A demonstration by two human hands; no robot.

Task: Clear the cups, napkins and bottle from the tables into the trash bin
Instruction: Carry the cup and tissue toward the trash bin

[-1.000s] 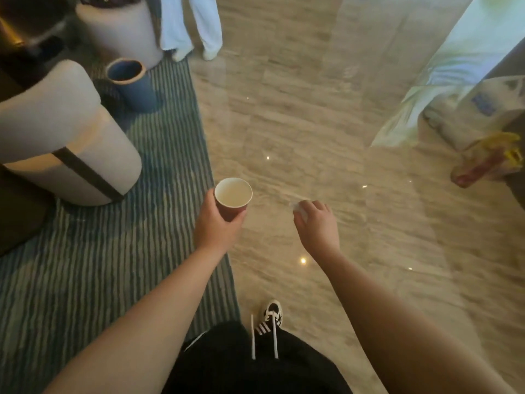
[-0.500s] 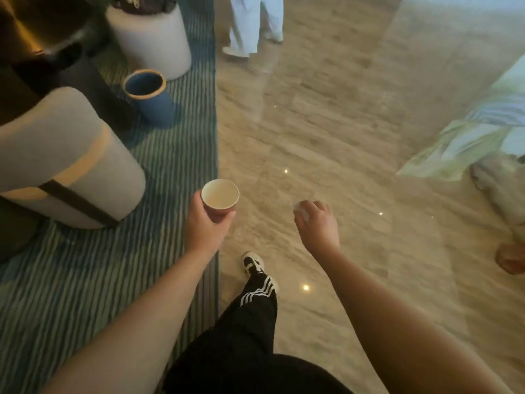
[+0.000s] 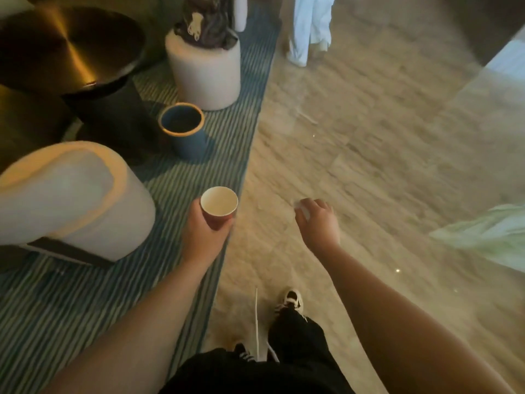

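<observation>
The floor (image 3: pixel 355 143) is polished stone-look tile, glossy. The rug (image 3: pixel 71 302) is woven cloth, ribbed and matt. The round bench (image 3: pixel 65 44) has a brushed-metal top with a radial sheen. The cup (image 3: pixel 218 207) looks like paper, matt inside. The stool (image 3: pixel 204 72) is matt upholstery.

Red cup (image 3: pixel 218 207) — upright, empty, hand-held

I see: paper cup (image 3: pixel 218 207) red outside, white inside; trash bin (image 3: pixel 184 132) blue, tan rim; rug (image 3: pixel 85 302) blue-green striped; floor (image 3: pixel 369 155) beige.
</observation>
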